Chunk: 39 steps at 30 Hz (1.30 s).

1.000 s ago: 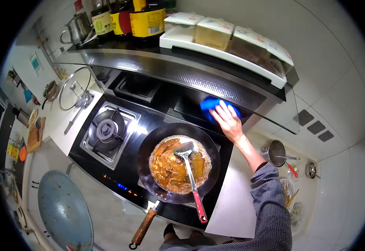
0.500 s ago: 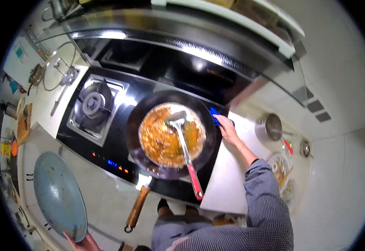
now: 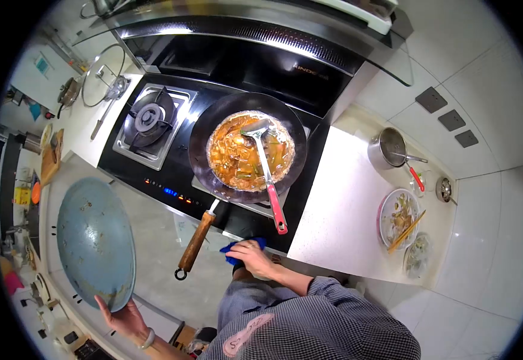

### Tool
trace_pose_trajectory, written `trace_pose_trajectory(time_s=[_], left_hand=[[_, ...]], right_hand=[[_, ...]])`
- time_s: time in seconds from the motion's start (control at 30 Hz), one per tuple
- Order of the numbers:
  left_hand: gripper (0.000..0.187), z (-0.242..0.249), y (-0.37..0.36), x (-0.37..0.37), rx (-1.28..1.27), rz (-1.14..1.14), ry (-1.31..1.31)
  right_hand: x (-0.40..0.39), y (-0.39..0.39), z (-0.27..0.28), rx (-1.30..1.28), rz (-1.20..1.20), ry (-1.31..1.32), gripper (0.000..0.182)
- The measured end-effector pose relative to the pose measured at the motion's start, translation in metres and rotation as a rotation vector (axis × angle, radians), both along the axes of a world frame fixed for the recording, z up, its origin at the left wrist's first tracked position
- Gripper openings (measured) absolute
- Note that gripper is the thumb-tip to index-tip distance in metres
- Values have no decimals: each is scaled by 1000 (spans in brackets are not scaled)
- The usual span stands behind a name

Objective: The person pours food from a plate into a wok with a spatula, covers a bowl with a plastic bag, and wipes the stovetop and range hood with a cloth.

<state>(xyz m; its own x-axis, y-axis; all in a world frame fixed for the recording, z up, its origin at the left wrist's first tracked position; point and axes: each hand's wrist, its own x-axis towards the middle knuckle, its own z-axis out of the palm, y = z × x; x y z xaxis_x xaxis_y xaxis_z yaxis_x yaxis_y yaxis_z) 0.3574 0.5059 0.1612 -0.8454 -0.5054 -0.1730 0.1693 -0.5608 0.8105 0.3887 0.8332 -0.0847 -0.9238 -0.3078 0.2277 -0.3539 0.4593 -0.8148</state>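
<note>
My left hand point(image 3: 122, 319) grips the lower edge of a large blue-grey plate point(image 3: 96, 240), which is tilted and marked with brownish specks. My right hand point(image 3: 255, 258) is closed on a crumpled blue cloth point(image 3: 228, 259) at the front edge of the black cooktop point(image 3: 135, 163). Behind that hand, a dark wok point(image 3: 294, 159) sits over the right burner, filled with brown-orange stew point(image 3: 237, 157) in bubbling liquid. A metal spatula point(image 3: 265, 157) with a red handle rests in it, handle toward me. The wok's wooden handle point(image 3: 195, 245) juts over the front edge.
The left burner point(image 3: 148, 118) is bare. On the right counter point(image 3: 327, 216) stand a saucepan point(image 3: 387, 148), a plate of food scraps point(image 3: 385, 225) with chopsticks point(image 3: 406, 231), and a glass bowl point(image 3: 417, 255). A glass lid point(image 3: 102, 75) and a knife point(image 3: 100, 123) are at the back left.
My right hand has moved with the blue cloth from right of the wok to the cooktop's front edge. My left hand still holds the plate; the camera view has shifted.
</note>
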Motion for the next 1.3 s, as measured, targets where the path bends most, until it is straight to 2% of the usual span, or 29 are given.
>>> trace_pose_trajectory(time_s=[0.07,0.1,0.2,0.23,0.27,0.37,0.43,0.5,0.53,0.6,0.63,0.7,0.77,0.83,0.9,0.97,1.13,1.3], left_hand=[[43,8,13,9,-33,32,-6],[43,11,25,9,-53,63,-28],[43,25,57,14,9,-34,-67],[44,20,61,19,2,-174,-32],[44,19,70,22,12,-187,-23],[43,18,125,34,132,-552,-15],[40,10,166,45,191,-723,-62],[38,-4,212,57,217,-873,-114],[37,-7,238,63,212,-938,-150],[35,-16,281,71,355,-1114,-265],[35,-24,302,77,348,-1153,-267],[35,-56,327,80,342,-1198,-266],[44,-99,345,79,421,-1306,-380],[48,-121,361,79,393,-1301,-350],[56,-154,370,74,343,-1295,-331],[57,-185,378,67,288,-1274,-340],[59,-211,390,59,217,-1229,-349],[55,-207,399,55,132,-1179,-344]], right_hand=[[3,-3,8,-119,160,-185,51],[10,3,24,-156,104,-276,49],[37,43,56,-258,-76,-291,45],[46,62,70,-220,-92,-331,43],[60,79,67,-192,-125,-437,41],[105,115,75,-282,-256,-464,39],[138,132,80,-452,-507,-567,40],[168,149,88,-383,-696,-732,37],[183,156,82,-384,-705,-718,37],[212,165,65,-392,-981,-515,38],[227,171,62,-392,-987,-503,38],[251,180,68,-640,-1061,-519,39],[266,183,86,-694,-1109,-491,38],[283,186,78,-854,-1178,-464,40],[288,183,94,-879,-1200,-482,40],[293,185,94,-964,-1225,-498,42],[286,191,101,-1070,-1165,-460,43],[244,187,146,-1218,-1051,-498,47]])
